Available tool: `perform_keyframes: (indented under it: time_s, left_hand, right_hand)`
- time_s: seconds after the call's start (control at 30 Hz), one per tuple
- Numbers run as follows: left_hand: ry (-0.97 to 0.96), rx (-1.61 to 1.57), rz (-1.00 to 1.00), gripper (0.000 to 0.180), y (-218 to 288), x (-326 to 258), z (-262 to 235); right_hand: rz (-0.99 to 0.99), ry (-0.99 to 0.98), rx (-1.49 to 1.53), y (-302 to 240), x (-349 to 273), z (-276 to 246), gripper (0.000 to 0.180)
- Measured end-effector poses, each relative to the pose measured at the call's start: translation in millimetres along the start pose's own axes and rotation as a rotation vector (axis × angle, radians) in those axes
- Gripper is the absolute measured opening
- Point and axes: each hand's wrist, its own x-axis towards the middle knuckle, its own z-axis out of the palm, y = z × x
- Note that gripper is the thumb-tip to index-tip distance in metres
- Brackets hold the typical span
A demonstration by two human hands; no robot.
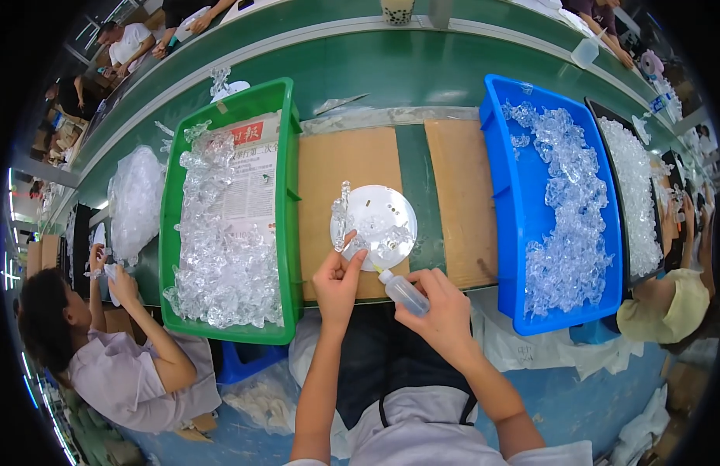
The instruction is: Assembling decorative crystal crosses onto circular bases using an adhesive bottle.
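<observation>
A white round disc (pixel 382 215) lies on a brown cardboard sheet (pixel 346 167) in front of me, with clear plastic pieces standing on its left and lower parts. My left hand (pixel 338 281) pinches one clear piece (pixel 352 242) at the disc's lower left edge. My right hand (pixel 438 309) grips a small clear squeeze bottle (pixel 403 292), its nozzle pointing up-left at the disc's lower rim beside the left fingers.
A green bin (pixel 287 202) lined with newspaper holds several clear pieces at left. A blue bin (pixel 509 225) with more clear pieces stands at right, a black tray (pixel 608 155) beyond it. A second cardboard sheet (pixel 458 194) lies between. Other people sit at left and right.
</observation>
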Motion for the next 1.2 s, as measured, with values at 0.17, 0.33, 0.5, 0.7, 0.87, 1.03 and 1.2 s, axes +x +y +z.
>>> perform_keyframes:
  time_s: [0.17, 0.33, 0.5, 0.7, 0.87, 1.03, 1.2]
  left_hand:
    - [0.061, -0.036, -0.045, 0.021, 6.1, 0.4, 2.0]
    - [0.055, -0.041, -0.067, 0.016, 8.0, 0.3, 1.4]
    - [0.03, -0.022, -0.079, 0.035, 10.5, -0.1, 1.5]
    - [0.036, 0.014, -0.08, 0.034, 9.4, 0.3, 1.6]
    - [0.04, 0.042, -0.074, 0.035, 7.1, -0.1, 0.7]
    - [0.023, 0.108, -0.025, 0.035, 0.6, -1.4, -2.2]
    - [0.036, 0.241, 0.088, 0.036, -4.2, -2.5, -2.1]
  right_hand:
    - [-0.003, -0.008, -0.017, 1.8, 2.0, 2.4, 0.029]
    - [-0.029, 0.004, -0.025, 3.0, 3.3, 4.1, 0.029]
    - [-0.023, 0.012, -0.025, 2.7, 3.1, 4.4, 0.028]
    - [-0.032, 0.029, -0.025, 3.8, 3.7, 6.6, 0.028]
    - [-0.046, 0.037, -0.028, 3.0, 3.6, 5.0, 0.028]
    - [0.057, -0.023, 0.096, 2.6, 1.3, -9.0, 0.034]
    - [0.024, 0.149, 0.246, 17.1, 12.4, -17.3, 0.042]
